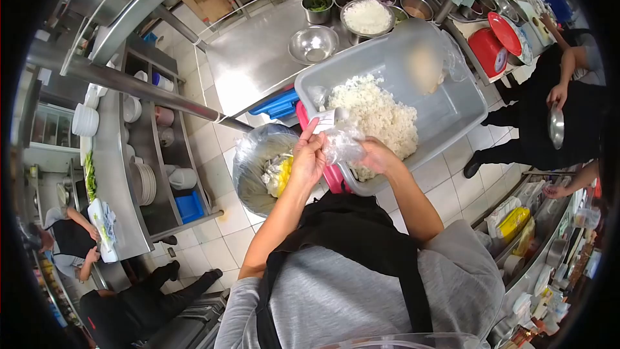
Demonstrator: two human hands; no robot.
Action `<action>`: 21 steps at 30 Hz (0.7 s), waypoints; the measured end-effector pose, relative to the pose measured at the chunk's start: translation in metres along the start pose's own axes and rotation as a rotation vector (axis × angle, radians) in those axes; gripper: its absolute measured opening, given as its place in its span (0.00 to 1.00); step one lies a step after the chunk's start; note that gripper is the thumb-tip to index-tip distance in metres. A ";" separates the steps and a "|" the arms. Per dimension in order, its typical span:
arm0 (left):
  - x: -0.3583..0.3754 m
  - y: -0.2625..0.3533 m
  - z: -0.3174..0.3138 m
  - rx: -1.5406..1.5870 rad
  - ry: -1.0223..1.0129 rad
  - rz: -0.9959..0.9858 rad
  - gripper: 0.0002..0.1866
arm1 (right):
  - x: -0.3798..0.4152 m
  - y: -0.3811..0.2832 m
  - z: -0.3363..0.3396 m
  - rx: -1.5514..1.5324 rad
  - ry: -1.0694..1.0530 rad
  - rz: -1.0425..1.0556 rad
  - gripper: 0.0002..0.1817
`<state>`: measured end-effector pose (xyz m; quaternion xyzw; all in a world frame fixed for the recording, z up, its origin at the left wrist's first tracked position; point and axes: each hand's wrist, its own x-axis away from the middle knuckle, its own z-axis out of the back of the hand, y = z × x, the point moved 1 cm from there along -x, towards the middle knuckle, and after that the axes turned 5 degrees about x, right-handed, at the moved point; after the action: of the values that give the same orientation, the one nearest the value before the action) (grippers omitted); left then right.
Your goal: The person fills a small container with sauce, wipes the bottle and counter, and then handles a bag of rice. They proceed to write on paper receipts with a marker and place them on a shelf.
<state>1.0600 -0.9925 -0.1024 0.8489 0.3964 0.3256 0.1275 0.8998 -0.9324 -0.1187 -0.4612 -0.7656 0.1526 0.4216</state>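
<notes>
A crumpled clear plastic bag [343,143] stretches between my two hands, over the near edge of a large grey tub [462,100]. The fingers of my left hand [310,160] close on the bag's left side, the index finger pointing up beside a small white label [325,119] with marks on it. On the other side, my right hand [381,156] grips the bag with its fingertips partly hidden. Behind the bag, a heap of cooked white rice [381,113] lies in the tub. Part of the tub's far side is blurred.
A lined bin [248,184] with waste stands left of the tub. On the steel table [248,58] are a metal bowl [313,45], a bowl of white rice [368,17] and several ingredient pots. Co-workers stand right and lower left; one hand holds a metal bowl [556,126].
</notes>
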 end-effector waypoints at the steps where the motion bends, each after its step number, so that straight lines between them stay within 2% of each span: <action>1: 0.000 0.000 -0.004 0.013 -0.093 -0.041 0.22 | 0.001 0.004 0.006 0.024 -0.003 -0.070 0.16; 2: -0.007 -0.006 0.008 0.020 -0.166 0.023 0.26 | 0.005 0.003 0.015 -0.025 -0.049 -0.069 0.15; 3: -0.003 -0.005 0.004 0.018 -0.168 0.035 0.26 | 0.000 -0.001 0.036 0.000 0.118 0.038 0.15; 5: 0.011 -0.001 -0.006 -0.170 0.075 -0.099 0.29 | 0.014 -0.032 0.076 0.020 0.516 0.320 0.15; 6: 0.017 0.005 0.005 -0.276 0.110 -0.172 0.32 | 0.012 -0.046 0.120 0.343 0.832 0.325 0.16; 8: 0.028 0.018 0.039 -0.455 0.237 -0.331 0.32 | 0.032 -0.063 0.172 0.673 1.325 0.481 0.14; 9: 0.041 0.025 0.044 -0.460 0.320 -0.366 0.31 | 0.029 -0.060 0.192 0.672 1.334 0.472 0.14; 11: 0.064 0.031 0.098 -0.612 0.414 -0.473 0.31 | 0.017 -0.039 0.227 1.437 1.670 0.359 0.13; 12: 0.081 0.031 0.108 -0.579 0.465 -0.517 0.31 | 0.011 -0.028 0.242 1.446 1.669 0.351 0.13; 14: 0.116 0.026 0.162 -0.607 0.597 -0.484 0.31 | -0.009 -0.018 0.261 1.326 1.330 0.062 0.16; 16: 0.155 0.021 0.202 -0.604 0.724 -0.425 0.30 | -0.025 -0.047 0.246 1.145 1.418 0.211 0.23; 18: 0.190 0.014 0.225 -0.540 0.806 -0.417 0.30 | -0.061 -0.072 0.268 1.098 1.379 0.698 0.26; 20: 0.220 0.009 0.254 -0.479 0.878 -0.398 0.30 | -0.087 -0.090 0.263 1.100 1.570 0.988 0.26; 21: 0.231 0.007 0.275 -0.450 0.933 -0.372 0.30 | -0.083 -0.088 0.244 1.101 1.571 0.992 0.26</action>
<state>1.3530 -0.8108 -0.2026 0.4820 0.4749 0.7159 0.1718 0.6760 -1.0105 -0.2519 -0.4357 0.1650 0.2910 0.8356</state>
